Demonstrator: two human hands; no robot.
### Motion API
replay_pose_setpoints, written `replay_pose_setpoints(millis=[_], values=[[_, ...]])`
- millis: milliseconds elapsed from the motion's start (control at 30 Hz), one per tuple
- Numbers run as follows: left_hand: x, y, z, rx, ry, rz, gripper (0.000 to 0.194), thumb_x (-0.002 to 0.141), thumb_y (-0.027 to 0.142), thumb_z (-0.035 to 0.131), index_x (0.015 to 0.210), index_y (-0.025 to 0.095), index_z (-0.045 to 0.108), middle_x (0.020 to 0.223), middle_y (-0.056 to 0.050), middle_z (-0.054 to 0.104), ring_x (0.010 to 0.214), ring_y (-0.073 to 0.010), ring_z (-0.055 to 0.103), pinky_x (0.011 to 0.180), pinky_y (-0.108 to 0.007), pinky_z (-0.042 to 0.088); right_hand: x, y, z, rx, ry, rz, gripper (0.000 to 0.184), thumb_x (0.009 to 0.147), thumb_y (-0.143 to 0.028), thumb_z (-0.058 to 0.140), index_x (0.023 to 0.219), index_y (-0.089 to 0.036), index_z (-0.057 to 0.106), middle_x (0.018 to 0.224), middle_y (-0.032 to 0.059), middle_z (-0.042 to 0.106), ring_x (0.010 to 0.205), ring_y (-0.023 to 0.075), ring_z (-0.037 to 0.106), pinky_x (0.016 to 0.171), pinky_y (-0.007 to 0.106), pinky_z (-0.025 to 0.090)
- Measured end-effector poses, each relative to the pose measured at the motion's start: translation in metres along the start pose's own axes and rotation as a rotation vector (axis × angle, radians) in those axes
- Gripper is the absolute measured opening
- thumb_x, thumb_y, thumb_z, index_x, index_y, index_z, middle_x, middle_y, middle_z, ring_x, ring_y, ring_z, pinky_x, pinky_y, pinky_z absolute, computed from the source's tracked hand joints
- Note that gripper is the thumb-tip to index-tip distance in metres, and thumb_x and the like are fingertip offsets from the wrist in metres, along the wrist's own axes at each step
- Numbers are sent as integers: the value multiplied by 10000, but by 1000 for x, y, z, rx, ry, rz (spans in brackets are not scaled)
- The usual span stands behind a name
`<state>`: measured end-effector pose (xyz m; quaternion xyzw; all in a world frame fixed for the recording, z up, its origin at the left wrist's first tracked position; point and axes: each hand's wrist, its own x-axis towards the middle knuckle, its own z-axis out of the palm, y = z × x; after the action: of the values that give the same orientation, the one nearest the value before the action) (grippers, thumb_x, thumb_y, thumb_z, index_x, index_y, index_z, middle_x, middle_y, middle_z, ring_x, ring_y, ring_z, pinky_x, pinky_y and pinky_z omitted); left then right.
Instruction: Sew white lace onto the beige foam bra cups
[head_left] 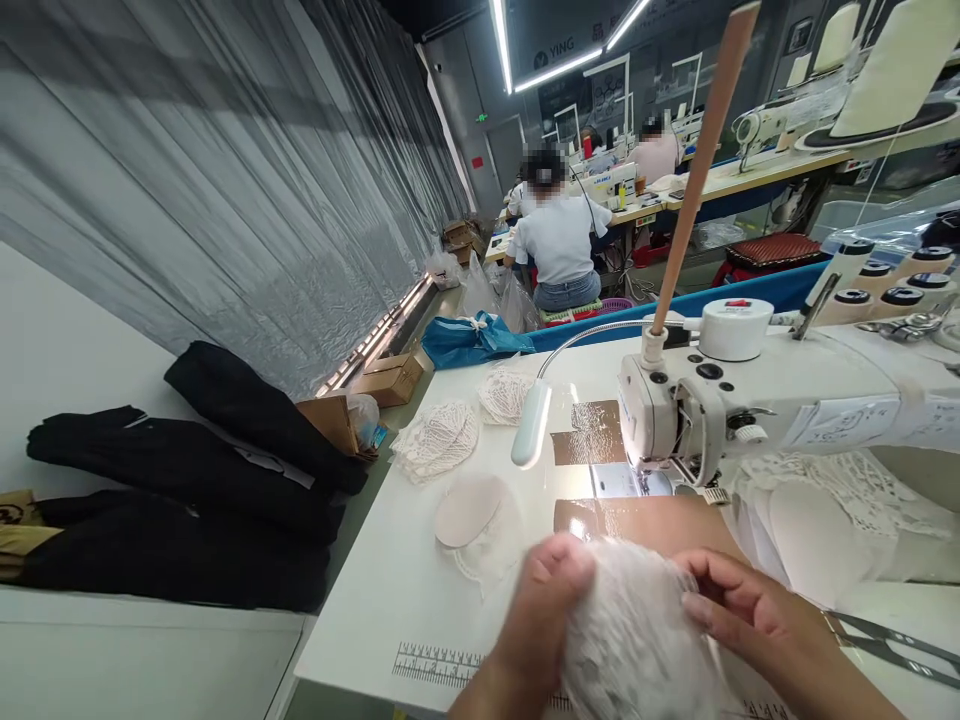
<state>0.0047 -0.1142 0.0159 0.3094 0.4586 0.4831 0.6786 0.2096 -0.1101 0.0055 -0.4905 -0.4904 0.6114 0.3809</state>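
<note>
Between my two hands, a white lace cup piece [634, 630], blurred by motion, is held up over the front of the sewing table. My left hand [546, 600] grips its left edge with thumb and fingers closed. On the opposite edge my right hand [739, 610] pinches the lace. Just behind stands the white sewing machine [675, 410], its needle area lit. A beige oval pad [470, 512] with sheer lace lies on the table left of my hands. Farther back are two lace cup pieces, a nearer one [437, 437] and another [504, 392].
Scissors [900, 645] lie at the right near my right forearm. More lace and pads [817, 525] are piled under the machine arm. A lamp [531, 425] hangs over the table, and a wooden rod [705, 170] rises from the machine. Ahead, a person [559, 240] sits at another station.
</note>
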Motion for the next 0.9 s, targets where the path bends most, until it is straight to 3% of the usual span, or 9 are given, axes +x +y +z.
replay_pose_setpoints(millis=[67, 167, 267, 300, 400, 500, 667, 800, 900], values=[[0, 32, -13, 194, 172, 192, 429, 721, 531, 710, 686, 161, 494, 605, 24, 515, 562, -107, 463, 548, -220, 375, -2, 3, -14, -47, 117, -20, 420, 728, -621, 647, 857, -222, 663, 826, 36, 678, 779, 221, 640, 694, 293, 537], [9, 62, -23, 822, 368, 568, 354, 911, 421, 520, 663, 170, 490, 613, 17, 478, 593, -122, 461, 577, -233, 374, -3, 7, -35, -170, 207, -65, 362, 752, -581, 646, 860, -236, 671, 858, 39, 700, 822, 232, 652, 666, 261, 532], [38, 46, -10, 1656, 202, 795, 335, 956, 192, 347, 653, 176, 489, 661, -40, 514, 642, -165, 491, 622, -290, 389, 6, 5, -47, -360, 97, -163, 332, 858, -553, 543, 936, -250, 655, 914, 42, 699, 910, 244, 644, 691, 270, 520], [50, 32, -1, 1742, 124, 803, 293, 923, 150, 379, 665, 175, 513, 686, -60, 545, 669, -183, 509, 631, -304, 394, 12, 3, -49, -443, 40, -202, 318, 894, -527, 503, 971, -256, 650, 954, 42, 697, 941, 245, 639, 723, 285, 517], [77, -14, 29, 1866, -46, 774, 210, 827, 72, 473, 653, 169, 539, 616, -57, 534, 605, -190, 500, 581, -313, 386, 32, -3, -50, -717, -46, -300, 279, 945, -389, 416, 1027, -265, 653, 1042, 50, 695, 970, 250, 639, 811, 359, 506], [79, -38, 49, 1948, -194, 745, 114, 762, 90, 557, 666, 149, 571, 588, -62, 526, 583, -199, 498, 560, -329, 380, 47, -1, -43, -922, -72, -364, 320, 954, -273, 342, 1032, -258, 652, 1039, 64, 697, 949, 246, 644, 816, 389, 509], [60, -18, 47, 1947, -297, 735, 144, 844, 190, 518, 735, 154, 603, 674, -68, 588, 637, -198, 530, 644, -348, 431, 54, 22, -26, -1236, -21, -505, 372, 886, -79, 337, 1031, -251, 633, 976, 50, 658, 835, 192, 647, 672, 290, 519], [61, 4, 31, 1640, -359, 663, 269, 951, 211, 417, 811, 154, 641, 787, -58, 645, 725, -163, 578, 698, -277, 471, 55, 42, -19, -1350, 77, -552, 414, 791, 3, 416, 1027, -232, 663, 913, 60, 648, 803, 222, 633, 634, 315, 503], [67, 4, 24, 1559, -347, 695, 246, 953, 186, 422, 948, 153, 665, 991, -80, 672, 840, -179, 582, 770, -288, 488, 57, 47, -18, -1402, 131, -567, 509, 716, 45, 473, 1088, -245, 665, 970, 66, 672, 833, 229, 626, 651, 311, 511]])
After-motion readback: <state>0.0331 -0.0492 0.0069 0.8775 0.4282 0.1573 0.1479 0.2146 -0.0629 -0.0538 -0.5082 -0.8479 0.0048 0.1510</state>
